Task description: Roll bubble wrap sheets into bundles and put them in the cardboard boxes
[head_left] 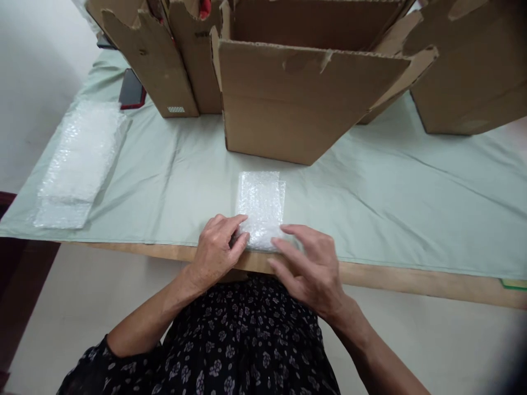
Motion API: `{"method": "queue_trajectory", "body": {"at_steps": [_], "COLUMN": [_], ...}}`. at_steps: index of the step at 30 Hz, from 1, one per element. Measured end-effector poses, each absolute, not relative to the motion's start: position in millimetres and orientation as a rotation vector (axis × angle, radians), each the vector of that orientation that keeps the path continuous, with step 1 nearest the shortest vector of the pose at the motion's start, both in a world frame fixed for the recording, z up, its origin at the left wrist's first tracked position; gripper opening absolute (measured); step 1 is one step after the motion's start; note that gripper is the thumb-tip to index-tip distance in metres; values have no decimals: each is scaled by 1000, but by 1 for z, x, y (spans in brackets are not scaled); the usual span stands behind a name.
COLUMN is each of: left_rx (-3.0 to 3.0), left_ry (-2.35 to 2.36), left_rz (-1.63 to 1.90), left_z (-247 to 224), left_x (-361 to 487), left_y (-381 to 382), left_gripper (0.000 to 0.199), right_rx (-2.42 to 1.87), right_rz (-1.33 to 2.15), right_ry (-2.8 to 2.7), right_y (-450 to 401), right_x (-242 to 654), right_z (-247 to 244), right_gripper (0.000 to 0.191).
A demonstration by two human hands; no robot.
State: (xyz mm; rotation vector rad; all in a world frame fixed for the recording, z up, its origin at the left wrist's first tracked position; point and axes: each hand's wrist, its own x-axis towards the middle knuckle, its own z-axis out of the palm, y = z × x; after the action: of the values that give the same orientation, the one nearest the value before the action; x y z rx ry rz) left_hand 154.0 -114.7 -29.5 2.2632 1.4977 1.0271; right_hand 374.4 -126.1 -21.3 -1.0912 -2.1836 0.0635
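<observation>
A small piece of bubble wrap [260,200], its near part folded or doubled, lies on the pale green cloth at the table's front edge. My left hand [220,244] is at its near left side, with thumb and index finger against the wrap's edge. At the near right side is my right hand [310,263], slightly blurred, its fingers apart; the fingertips are over or touching the wrap's right edge. A larger stack of bubble wrap [80,159] lies flat at the far left.
An open cardboard box [288,104] stands just beyond the wrap. More cardboard boxes stand at the back left [152,66] and back right [469,77]. A dark phone with a red edge [132,89] lies by the left boxes. The wooden table edge [382,274] shows in front.
</observation>
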Motion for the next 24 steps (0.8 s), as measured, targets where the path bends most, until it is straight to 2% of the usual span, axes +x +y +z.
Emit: {"method": "queue_trajectory", "body": {"at_steps": [3,8,13,19,24], "left_rx": [2314,2491,2356,2300,2210], "left_ry": [1538,1319,1207,1256,1467], "left_rz": [1007,1075,1023,905,932], "left_z": [-28,-20,-18,-20,-22], "left_x": [153,147,142,150,157], "left_y": [-115,-127,-127,-93,-84], "left_gripper": [25,32,16,16,21], "right_rx": [-1021,-1048,-1138,-1263,-1197], "right_rz": [102,270,578,83,126], "right_ry": [-2373,-2271,-2222,-2188,-2347], "right_y": [-124,-115,-117,-123,-116], "right_x": [373,375,380,375,372], "right_z": [-24,-20,-12,-11,-20], "right_gripper": [23,17,18,23,24]}}
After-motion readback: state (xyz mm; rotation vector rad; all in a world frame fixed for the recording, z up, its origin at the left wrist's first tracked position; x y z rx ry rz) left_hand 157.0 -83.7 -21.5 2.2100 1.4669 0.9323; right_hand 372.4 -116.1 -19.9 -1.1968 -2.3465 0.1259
